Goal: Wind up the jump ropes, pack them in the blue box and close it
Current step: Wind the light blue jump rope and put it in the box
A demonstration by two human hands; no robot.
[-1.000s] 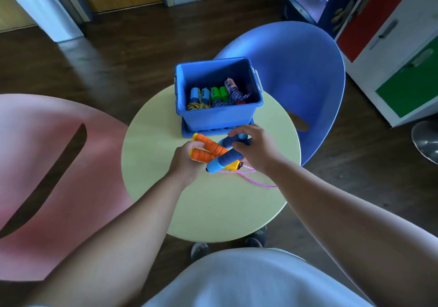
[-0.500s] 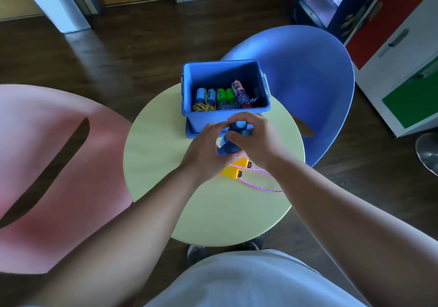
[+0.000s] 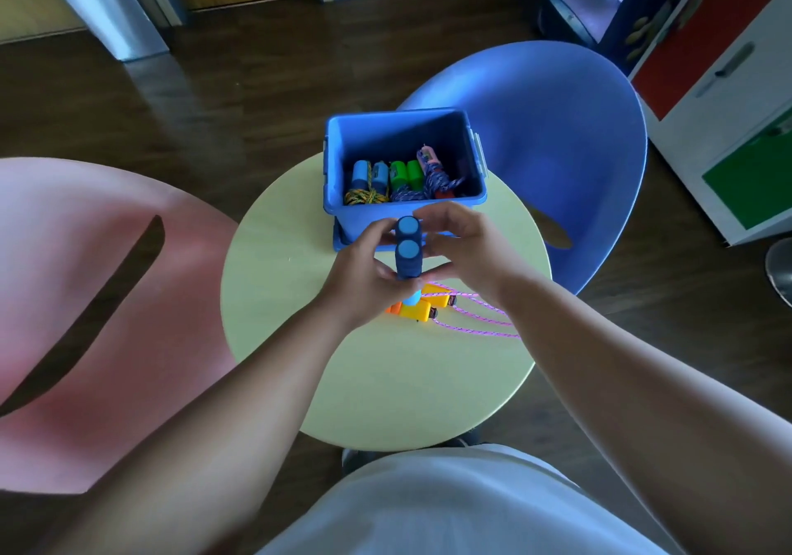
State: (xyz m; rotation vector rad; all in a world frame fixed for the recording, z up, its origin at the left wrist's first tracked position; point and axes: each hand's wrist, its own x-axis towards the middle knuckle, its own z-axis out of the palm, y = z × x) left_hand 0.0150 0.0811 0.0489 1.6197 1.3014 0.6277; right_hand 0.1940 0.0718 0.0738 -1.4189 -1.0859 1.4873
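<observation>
Handles (image 3: 407, 250) upright between fingers (image 3: 433, 216) of both hands (ends up)

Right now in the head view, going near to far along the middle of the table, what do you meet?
Bare yellow table → yellow-ended handles with pink rope → both hands, left hand and right hand, holding two upright blue handles → open blue box → blue chair.
</observation>
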